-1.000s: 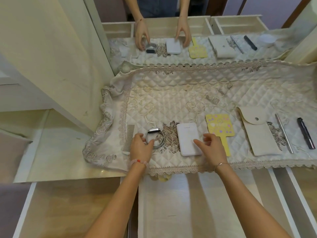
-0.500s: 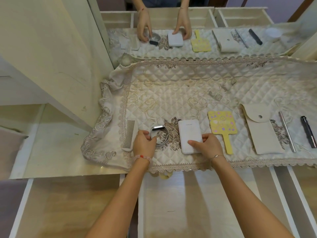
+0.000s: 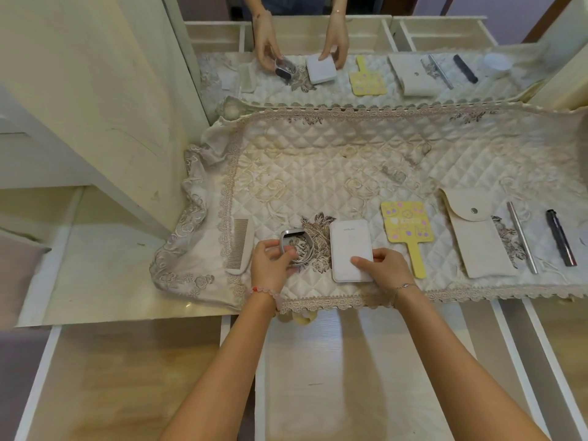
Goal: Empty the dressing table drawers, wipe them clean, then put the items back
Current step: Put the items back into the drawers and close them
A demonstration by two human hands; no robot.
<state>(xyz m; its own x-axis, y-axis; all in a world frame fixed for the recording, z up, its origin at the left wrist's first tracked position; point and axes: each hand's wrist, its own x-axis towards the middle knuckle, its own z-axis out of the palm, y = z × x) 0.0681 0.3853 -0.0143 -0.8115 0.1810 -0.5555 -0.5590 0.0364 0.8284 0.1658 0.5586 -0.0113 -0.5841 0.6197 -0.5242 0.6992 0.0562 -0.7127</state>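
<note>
**Both hands on items at the table's front edge, open drawers right below**

Nearest: three pale wooden drawers pulled out, middle drawer [image 3: 350,377] directly under the forearms. All look bare, so my read is that the put-back stage is starting.

Left hand [image 3: 270,265] has its grip closed on the grey loop-shaped watch band [image 3: 294,246]: fingers curl over the near side of the loop, far end with the dark face tipped up off the cloth. Right hand [image 3: 386,265] grips the white flat rectangular power bank [image 3: 350,249]: thumb lies on its top face at the near right corner, other fingers wrap the right edge. It looks flat on the cloth; can't tell if it's lifted.

Key relation: the power bank's long axis runs near-to-far, near short end already in the right hand's grip, middle drawer straight toward the body from it. Move is a pull back and down; no reach needed. Right hand is the nearer one for it, left for the band.

Versus a second ago: left hand was only touching the band, now it's clamped and tilted up. Right hand has slid from the power bank's edge onto its face.

Both sit on the cream quilted lace-edged table cloth [image 3: 350,173]. Left of the band: pale fine-tooth comb [image 3: 239,246]. Right of the power bank: yellow paddle-shaped hand mirror [image 3: 409,230], beige snap-flap pouch [image 3: 477,237], silver metal tube [image 3: 521,237], dark pen-like stick [image 3: 561,237]. Far edge: wall mirror [image 3: 366,58] reflects it all.
</note>
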